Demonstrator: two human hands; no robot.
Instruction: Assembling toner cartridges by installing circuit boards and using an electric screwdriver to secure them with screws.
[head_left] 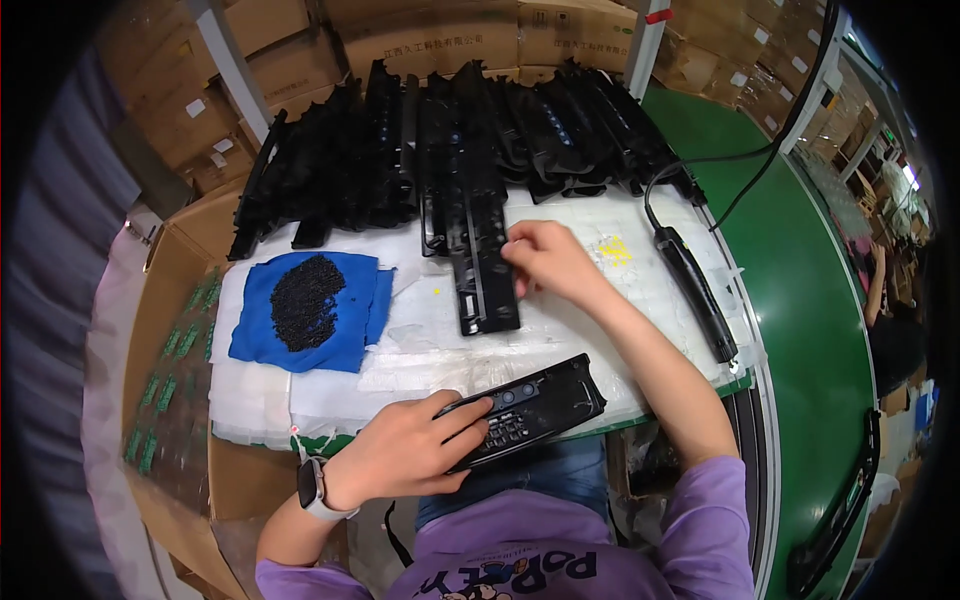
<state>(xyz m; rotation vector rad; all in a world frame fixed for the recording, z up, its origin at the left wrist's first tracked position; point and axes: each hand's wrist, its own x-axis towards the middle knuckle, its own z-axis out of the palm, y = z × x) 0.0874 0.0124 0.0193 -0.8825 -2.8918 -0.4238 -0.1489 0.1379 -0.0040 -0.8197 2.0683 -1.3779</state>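
My left hand (418, 440), with a watch on its wrist, grips a black plastic panel (560, 398) at the table's near edge. Its fingers lie over the panel's left part, beside round recesses and a grille of small openings. Farther up, my right hand (548, 260) is closed at the right edge of a long black plastic part (486, 285), slightly blurred, which reaches from the pile toward me. The fingertips are partly hidden there. A heap of small black pieces (305, 300) rests on a blue cloth (255, 335) to the left.
Many similar black parts (350, 150) are piled along the table's far side. A black corded handheld tool (695, 290) lies at right, near scattered yellow bits (612, 250). White padding (410, 345) covers the table. An open carton (190, 370) stands left; another person (890, 320) is far right.
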